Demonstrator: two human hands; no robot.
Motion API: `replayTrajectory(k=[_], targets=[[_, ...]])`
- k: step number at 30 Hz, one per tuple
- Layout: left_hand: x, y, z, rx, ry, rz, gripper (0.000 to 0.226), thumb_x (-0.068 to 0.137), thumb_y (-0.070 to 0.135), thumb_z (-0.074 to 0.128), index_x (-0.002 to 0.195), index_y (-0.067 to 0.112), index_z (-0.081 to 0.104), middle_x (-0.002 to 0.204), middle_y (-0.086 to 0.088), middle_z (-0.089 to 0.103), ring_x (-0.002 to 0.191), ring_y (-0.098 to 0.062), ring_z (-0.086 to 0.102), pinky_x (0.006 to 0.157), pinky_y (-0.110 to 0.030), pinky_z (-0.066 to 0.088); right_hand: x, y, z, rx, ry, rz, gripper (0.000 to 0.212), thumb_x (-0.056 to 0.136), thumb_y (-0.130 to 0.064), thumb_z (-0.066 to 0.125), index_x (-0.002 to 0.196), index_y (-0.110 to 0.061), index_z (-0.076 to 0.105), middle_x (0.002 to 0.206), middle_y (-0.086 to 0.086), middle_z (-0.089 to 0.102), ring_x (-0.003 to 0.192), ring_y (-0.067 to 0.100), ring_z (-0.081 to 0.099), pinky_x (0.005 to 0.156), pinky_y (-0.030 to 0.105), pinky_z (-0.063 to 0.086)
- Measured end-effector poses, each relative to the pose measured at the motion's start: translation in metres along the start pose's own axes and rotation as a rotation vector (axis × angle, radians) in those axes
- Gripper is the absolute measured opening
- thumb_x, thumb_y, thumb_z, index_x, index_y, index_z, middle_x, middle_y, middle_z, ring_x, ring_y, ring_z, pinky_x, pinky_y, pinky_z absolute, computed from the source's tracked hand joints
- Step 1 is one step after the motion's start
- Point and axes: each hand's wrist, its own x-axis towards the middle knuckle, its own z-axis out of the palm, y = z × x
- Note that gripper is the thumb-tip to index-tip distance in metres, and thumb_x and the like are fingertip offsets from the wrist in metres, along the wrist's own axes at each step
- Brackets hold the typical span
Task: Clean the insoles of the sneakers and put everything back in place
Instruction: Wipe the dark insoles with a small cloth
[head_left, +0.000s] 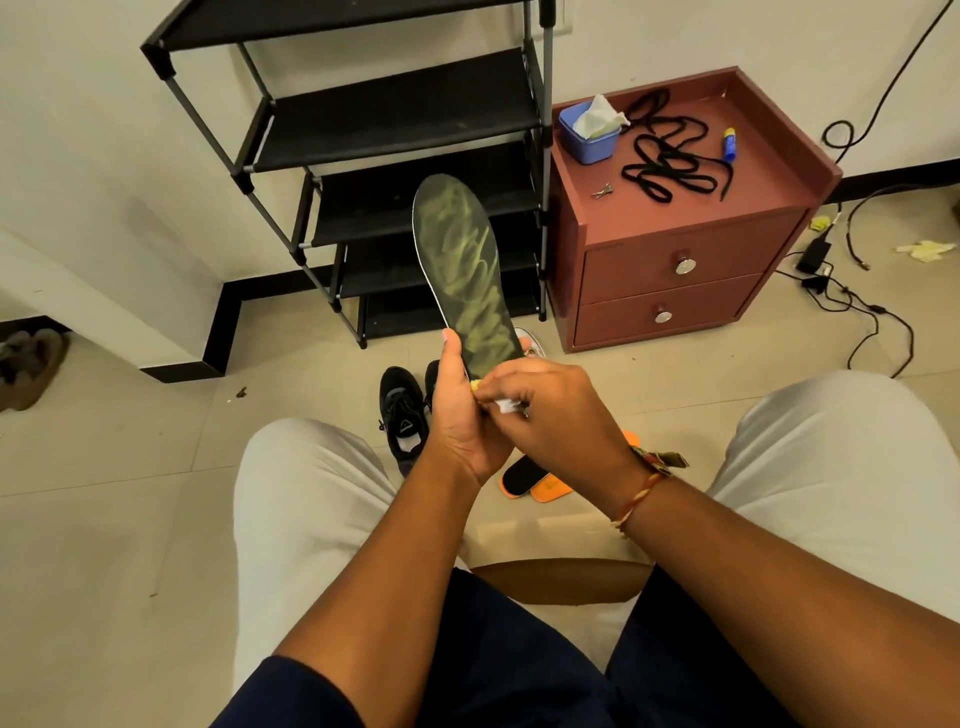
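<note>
My left hand grips the heel end of a dark insole smeared with yellowish streaks, holding it upright in front of me. My right hand is closed on a small white and yellow wipe, pressed against the insole's heel. A black sneaker stands on the floor below my hands, with a second one partly hidden behind my left hand. Two orange-edged insoles lie on the floor under my right wrist.
A black shoe rack stands ahead. To its right is a reddish bedside cabinet carrying a blue tub of tissues, black laces and a small blue tube. Cables trail at right. Brown shoes sit far left.
</note>
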Motion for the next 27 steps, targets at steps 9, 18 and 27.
replayTrajectory(k=[9,18,27], targets=[[-0.004,-0.008,0.004,0.047,-0.009,-0.006,0.070,0.101,0.064,0.032,0.131,0.011,0.065,0.137,-0.014,0.062,0.131,-0.028,0.056,0.118,-0.044,0.035,0.013,0.020,-0.013,-0.088,0.117,0.115,0.017,0.079,0.002,0.072,0.091,-0.008,0.079,0.095,0.005,0.075,0.089,0.021,0.070,0.084,0.038,0.058],[0.000,0.000,-0.001,0.060,0.020,-0.011,0.068,0.097,0.066,0.039,0.123,0.008,0.063,0.116,-0.013,0.063,0.116,-0.027,0.060,0.118,-0.042,0.036,0.003,0.001,-0.008,-0.051,-0.030,-0.036,0.017,0.077,0.001,0.071,0.087,-0.011,0.078,0.092,0.001,0.075,0.085,0.018,0.069,0.082,0.033,0.057],[-0.010,-0.021,0.008,0.198,-0.056,-0.110,0.064,0.100,0.061,0.038,0.129,0.012,0.065,0.115,-0.016,0.060,0.089,-0.023,0.057,0.072,-0.035,0.045,0.025,0.035,-0.037,-0.202,0.188,0.085,0.014,0.087,-0.007,0.069,0.097,-0.010,0.078,0.100,0.005,0.074,0.093,0.028,0.067,0.084,0.038,0.055]])
